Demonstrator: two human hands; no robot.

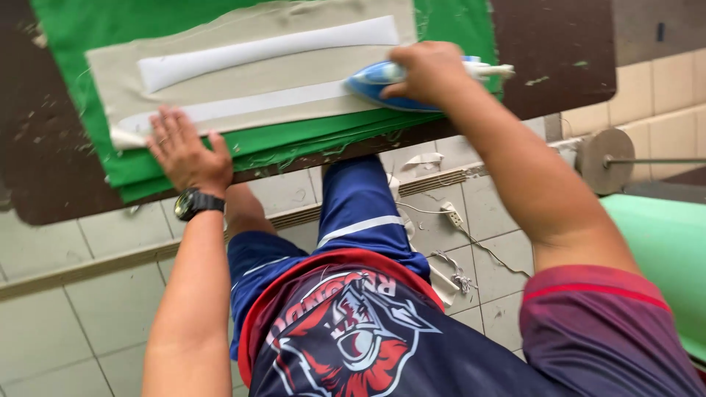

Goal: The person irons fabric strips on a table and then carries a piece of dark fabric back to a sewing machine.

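Right hand (429, 70) wrapped round the handle of a blue & white iron (390, 84), fingers shut on it; iron's soleplate sits flat on the near white strip (243, 108), point facing toward the left hand. Left hand (185, 151) is open, fingers spread flat, pressing down on the beige cloth (309, 66) at the near edge, holding nothing; fingertips just touching the end of that near white strip. A black wristwatch (195, 202) on the left wrist. Second white strip (272, 50), wider at both ends, lies beyond both hands on the same beige cloth, apart from the iron. Beige cloth rests on a stack of green fabric (95, 22) w/ frayed edges, which pokes out under & beyond both hands. All of it on a dark brown worktop (559, 51), bare part to the right of the right hand. Below the hands, person's legs in blue shorts (357, 206) & a dark jersey w/ red trim. Under the right forearm, on the tiled floor (44, 323), a white power strip w/ cord (452, 217) and thread scraps nearby. Right of the right arm: a round tan disc on a rod (604, 158), and a light green roll (662, 242) near the right shoulder.
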